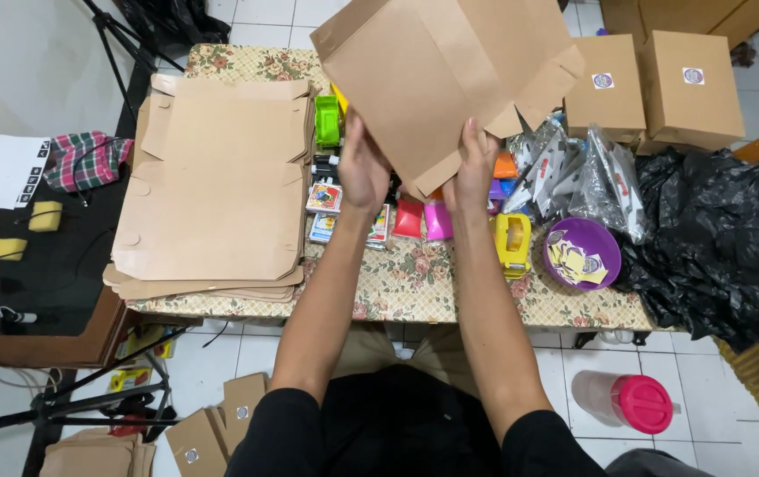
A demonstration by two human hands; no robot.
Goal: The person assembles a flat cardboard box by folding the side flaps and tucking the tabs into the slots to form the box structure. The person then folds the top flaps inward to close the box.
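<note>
Both hands hold up a flat brown cardboard box blank (pixel 437 75) over the middle of the table. My left hand (pixel 363 168) grips its lower left edge, and my right hand (pixel 470 168) grips the lower right edge beside a folded flap. Under the hands lie small toys and packets: a green toy truck (pixel 327 120), card packs (pixel 324 198), red and pink pouches (pixel 423 219). A stack of flat box blanks (pixel 216 190) lies to the left on the floral tablecloth (pixel 415 291).
A yellow tape dispenser (pixel 512 243), a purple bowl of stickers (pixel 582 253) and clear-wrapped toys (pixel 587 172) sit right. Two assembled boxes (pixel 653 84) stand far right, by a black plastic bag (pixel 724 238). A pink-lidded jar (pixel 626 400) and tripod legs (pixel 88 397) are on the floor.
</note>
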